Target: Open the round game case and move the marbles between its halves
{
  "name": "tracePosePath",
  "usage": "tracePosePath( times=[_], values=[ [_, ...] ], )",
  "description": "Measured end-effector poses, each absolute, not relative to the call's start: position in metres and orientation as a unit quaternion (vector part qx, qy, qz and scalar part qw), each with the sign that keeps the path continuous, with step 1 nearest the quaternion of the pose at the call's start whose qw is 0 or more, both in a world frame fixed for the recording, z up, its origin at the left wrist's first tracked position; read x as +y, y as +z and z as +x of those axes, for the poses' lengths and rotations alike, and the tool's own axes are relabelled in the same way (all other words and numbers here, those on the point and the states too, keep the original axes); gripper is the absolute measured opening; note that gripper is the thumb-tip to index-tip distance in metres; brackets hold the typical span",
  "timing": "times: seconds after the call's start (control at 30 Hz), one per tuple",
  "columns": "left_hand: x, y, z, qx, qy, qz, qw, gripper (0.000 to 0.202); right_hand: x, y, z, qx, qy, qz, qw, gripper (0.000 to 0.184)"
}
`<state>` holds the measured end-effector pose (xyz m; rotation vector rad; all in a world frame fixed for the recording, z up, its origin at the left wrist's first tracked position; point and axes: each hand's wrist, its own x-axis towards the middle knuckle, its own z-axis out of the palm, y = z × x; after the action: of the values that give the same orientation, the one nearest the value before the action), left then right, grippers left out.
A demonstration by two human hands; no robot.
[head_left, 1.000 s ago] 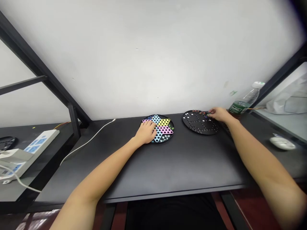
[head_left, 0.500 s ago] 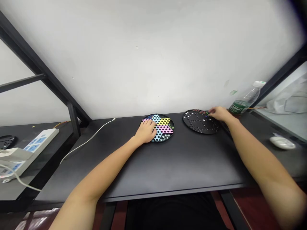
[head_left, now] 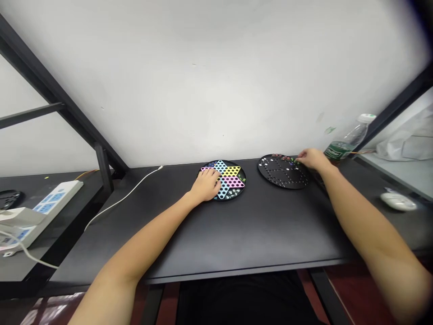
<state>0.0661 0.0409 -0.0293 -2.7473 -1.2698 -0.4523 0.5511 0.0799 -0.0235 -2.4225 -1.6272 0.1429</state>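
**Fig. 1: Head-cam view, two-handed work at bench (head_left: 264,234)**

L hand (head_left: 205,185): palm down on L part of multicolour Chinese checkers board (head_left: 233,183), fingers loosely curled; can't tell if anything is gripped. R hand (head_left: 313,159): fingertips (head_left: 299,159) at rear R edge of black round board (head_left: 282,174), beside coloured marbles (head_left: 282,157); fingers part-closed, grip on a marble not clear. Both boards lie flat near rear of bench, against white wall (head_left: 216,81), well apart, black board to R. Further marbles (head_left: 232,194) sit at front of multicolour board. Behind R hand: clear water bottle (head_left: 348,140), green label, upright. Far R: white computer mouse (head_left: 398,201), on lower surface. L: white cable (head_left: 125,196) on bench; white power strip (head_left: 50,203) on lower surface.
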Motion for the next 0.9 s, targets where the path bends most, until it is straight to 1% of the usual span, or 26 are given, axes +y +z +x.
tracePosePath(
  times=[0.07,0.17,0.27,0.33,0.4,0.47,0.5,0.53,0.6,0.63,0.7,0.77,0.83,0.9],
  values=[
    [0.041,-0.029,0.066,-0.414,-0.149,-0.897,0.039,0.029,0.079,-0.021,0.553,-0.557,0.073,-0.823,0.089,0.014],
    [0.041,-0.029,0.066,-0.414,-0.152,-0.897,0.033,0.028,0.078,-0.019,0.555,-0.568,0.095,-0.814,0.082,0.012],
    [0.041,-0.029,0.066,-0.413,-0.153,-0.897,0.033,0.029,0.076,-0.011,0.549,-0.573,0.078,-0.812,0.08,0.017],
    [0.041,-0.029,0.066,-0.412,-0.152,-0.897,0.037,0.029,0.073,0.002,0.533,-0.581,0.088,-0.804,0.095,0.021],
    [0.041,-0.029,0.066,-0.414,-0.15,-0.897,0.04,0.028,0.067,0.018,0.505,-0.605,0.149,-0.77,0.138,0.027],
    [0.041,-0.029,0.066,-0.417,-0.146,-0.896,0.042,0.028,0.056,0.033,0.466,-0.651,0.256,-0.693,0.178,0.034],
    [0.041,-0.028,0.067,-0.419,-0.144,-0.895,0.041,0.027,0.05,0.039,0.444,-0.679,0.288,-0.651,0.18,0.037],
    [0.04,-0.028,0.067,-0.422,-0.142,-0.894,0.041,0.027,0.044,0.043,0.421,-0.715,0.305,-0.607,0.165,0.039],
    [0.04,-0.028,0.067,-0.426,-0.142,-0.892,0.041,0.026,0.033,0.042,0.378,-0.793,0.284,-0.528,0.114,0.038],
    [0.04,-0.028,0.067,-0.428,-0.142,-0.892,0.041,0.026,0.03,0.039,0.359,-0.816,0.249,-0.514,0.089,0.037],
    [0.04,-0.028,0.068,-0.426,-0.143,-0.892,0.042,0.027,0.025,0.027,0.329,-0.827,0.165,-0.535,0.042,0.033],
    [0.04,-0.028,0.068,-0.423,-0.143,-0.894,0.042,0.027,0.025,0.012,0.309,-0.803,0.098,-0.587,0.019,0.033],
    [0.04,-0.028,0.068,-0.42,-0.144,-0.895,0.042,0.028,0.027,-0.001,0.3,-0.772,0.067,-0.632,0.012,0.037],
    [0.039,-0.028,0.068,-0.419,-0.146,-0.895,0.041,0.028,0.03,-0.01,0.298,-0.753,0.068,-0.654,0.023,0.04]
  ],
)
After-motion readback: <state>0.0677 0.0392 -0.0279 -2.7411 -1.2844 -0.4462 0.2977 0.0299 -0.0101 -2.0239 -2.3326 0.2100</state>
